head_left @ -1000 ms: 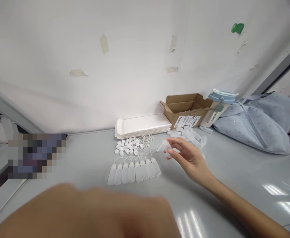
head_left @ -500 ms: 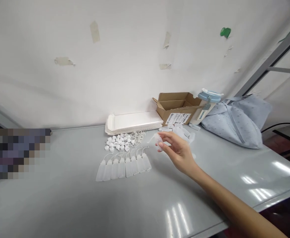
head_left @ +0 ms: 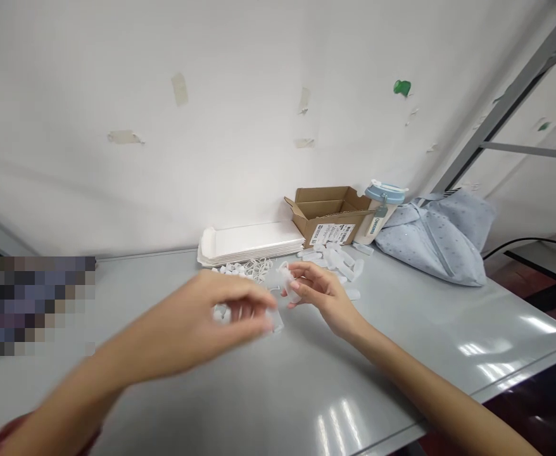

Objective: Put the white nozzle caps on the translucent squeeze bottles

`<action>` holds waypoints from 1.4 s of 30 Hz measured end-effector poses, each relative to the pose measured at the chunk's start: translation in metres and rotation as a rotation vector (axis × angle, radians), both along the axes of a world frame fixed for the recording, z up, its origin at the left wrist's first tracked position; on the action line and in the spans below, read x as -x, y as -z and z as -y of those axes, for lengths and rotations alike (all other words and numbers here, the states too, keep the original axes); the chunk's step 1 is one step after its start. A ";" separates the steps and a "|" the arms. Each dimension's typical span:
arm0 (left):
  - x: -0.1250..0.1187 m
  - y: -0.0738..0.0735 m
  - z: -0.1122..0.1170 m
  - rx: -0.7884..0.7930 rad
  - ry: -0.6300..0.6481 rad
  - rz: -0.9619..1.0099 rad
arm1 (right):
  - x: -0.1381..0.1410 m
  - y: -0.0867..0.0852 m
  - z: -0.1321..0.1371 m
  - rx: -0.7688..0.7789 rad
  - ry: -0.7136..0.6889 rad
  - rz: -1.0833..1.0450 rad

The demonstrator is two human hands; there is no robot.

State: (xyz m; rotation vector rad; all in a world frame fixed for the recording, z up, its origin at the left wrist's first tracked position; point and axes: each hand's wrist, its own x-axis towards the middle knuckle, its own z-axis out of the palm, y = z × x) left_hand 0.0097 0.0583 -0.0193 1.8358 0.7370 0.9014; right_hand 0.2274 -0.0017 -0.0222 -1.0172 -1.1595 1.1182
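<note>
Head view: the gray table spreads this side of the left hand and right hand, its edge passing beneath the right forearm. Beyond the right hand, a cardboard box with a printed label and a blue-lidded container show writing too small to read. The left hand, blurred, has thumb and fingers parted; the right pinches a translucent bottle.
</note>
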 end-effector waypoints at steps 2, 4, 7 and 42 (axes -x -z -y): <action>-0.025 -0.031 -0.004 -0.130 0.017 -0.186 | 0.001 0.000 0.000 0.039 -0.022 -0.043; -0.040 -0.043 -0.001 -0.298 -0.023 -0.277 | 0.001 -0.001 0.001 0.077 -0.044 -0.082; -0.049 -0.030 0.004 -0.535 0.042 -0.255 | 0.002 -0.003 0.001 0.122 -0.079 -0.161; -0.054 0.006 0.006 -0.882 0.055 -0.284 | 0.007 0.000 0.005 0.240 -0.089 -0.255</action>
